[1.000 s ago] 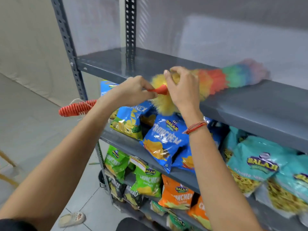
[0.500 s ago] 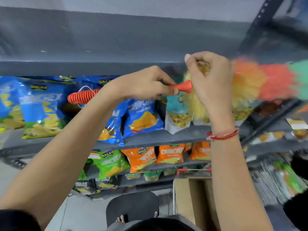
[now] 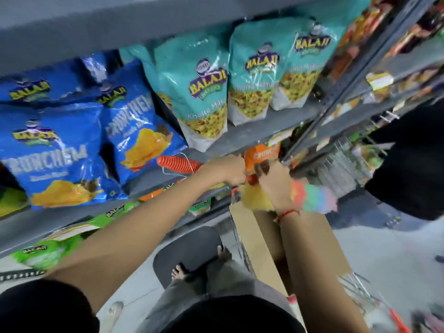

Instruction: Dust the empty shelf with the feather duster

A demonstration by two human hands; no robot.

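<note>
The feather duster (image 3: 314,199) has a ribbed orange handle and a rainbow-coloured fluffy head. My left hand (image 3: 227,170) is closed around the handle, whose ribbed end sticks out to the left. My right hand (image 3: 275,181) grips the duster at the base of the feathers, yellow fluff below it and the coloured head to its right. Both hands are low, below the stocked shelves and above a cardboard box. The grey empty shelf (image 3: 96,22) is a blurred band along the top of the view, far above the duster.
Blue chip bags (image 3: 55,155) and teal snack bags (image 3: 204,92) fill the shelf below the empty one. Green and orange bags sit lower. An open cardboard box (image 3: 254,243) stands by my legs. I stand on a dark stool (image 3: 187,246). A person in black (image 3: 413,159) is at right.
Both hands have brought the duster down from the top shelf's level to below the stocked shelves, over the cardboard box. The view has tilted downward and shifted right.
</note>
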